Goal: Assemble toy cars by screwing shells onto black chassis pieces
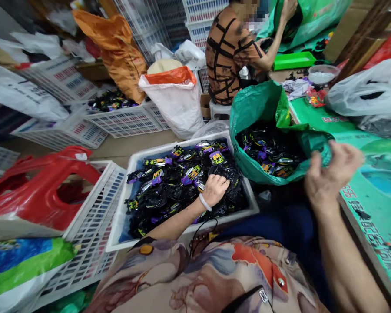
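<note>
Head view looks down at two bare hands over a messy work spot. The left hand (214,189) reaches into a white crate (124,217) full of small black and purple toys (179,182). Its fingers are curled down into the pile, closed around some of the black toys near the right side of the crate. A white band sits on that wrist.

The right hand (329,174) is up by a green bag (263,108). Its fingers pinch the edge of the bag and hold it. More of the same small toys (270,152) lie inside the bag, which sits just beside the crate, between the crate and a green table (378,191).

A red bag (42,191) lies in another white crate (94,243) on the left. A white bag with an orange top (176,100) stands behind the toy crate. Another person (231,48) in an orange and black striped shirt sits farther back, turned away, with one hand up on another green bag. A gray bag (368,91) rests on the table at the right.
</note>
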`<state>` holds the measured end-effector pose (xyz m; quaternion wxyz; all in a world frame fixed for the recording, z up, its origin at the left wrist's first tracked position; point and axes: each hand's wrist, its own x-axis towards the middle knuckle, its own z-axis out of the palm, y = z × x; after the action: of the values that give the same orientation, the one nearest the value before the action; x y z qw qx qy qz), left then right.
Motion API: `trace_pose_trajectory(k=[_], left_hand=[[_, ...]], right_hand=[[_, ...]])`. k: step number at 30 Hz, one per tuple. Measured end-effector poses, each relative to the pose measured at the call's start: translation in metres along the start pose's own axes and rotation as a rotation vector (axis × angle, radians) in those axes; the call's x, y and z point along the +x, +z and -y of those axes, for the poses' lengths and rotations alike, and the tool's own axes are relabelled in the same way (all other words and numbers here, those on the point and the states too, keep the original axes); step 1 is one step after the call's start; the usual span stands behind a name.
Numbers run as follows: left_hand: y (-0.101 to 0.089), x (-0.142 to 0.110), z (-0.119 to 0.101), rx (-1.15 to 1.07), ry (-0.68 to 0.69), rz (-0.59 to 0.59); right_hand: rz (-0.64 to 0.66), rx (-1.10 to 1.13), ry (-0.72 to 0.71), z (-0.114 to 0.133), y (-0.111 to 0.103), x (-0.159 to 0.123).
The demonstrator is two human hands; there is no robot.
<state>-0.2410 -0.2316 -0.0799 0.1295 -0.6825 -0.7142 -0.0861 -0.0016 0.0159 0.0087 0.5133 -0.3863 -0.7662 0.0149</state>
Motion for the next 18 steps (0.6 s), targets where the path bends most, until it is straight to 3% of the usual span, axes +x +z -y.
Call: trace_pose_trajectory(k=[2, 3, 6, 9, 13, 18], left_hand=[[-0.013, 0.007, -0.014, 0.027, 0.056, -0.042], [-0.02, 0.011, -0.02, 0.042, 0.075, -0.056], [-0.035, 0.018, -0.035, 0.074, 0.11, -0.085], [-0.043, 0.021, -0.042, 0.092, 0.153, -0.107], [-0.046, 0.023, -0.046, 0.111, 0.196, -0.102], [-0.07, 0.017, -0.043, 0.06, 0.249, -0.214]], right_hand=[[0.191, 0.305, -0.072, 0.047, -0.012, -0.041], [0.324, 0.436, 0.013, 0.066, -0.012, -0.061], [0.569, 0.672, 0.472, 0.097, 0.005, -0.107], [0.705, 0.85, 0.807, 0.104, 0.024, -0.124], [0.79, 1.106, 1.074, 0.109, 0.031, -0.123], [0.722, 1.267, 1.092, 0.11, 0.026, -0.12]])
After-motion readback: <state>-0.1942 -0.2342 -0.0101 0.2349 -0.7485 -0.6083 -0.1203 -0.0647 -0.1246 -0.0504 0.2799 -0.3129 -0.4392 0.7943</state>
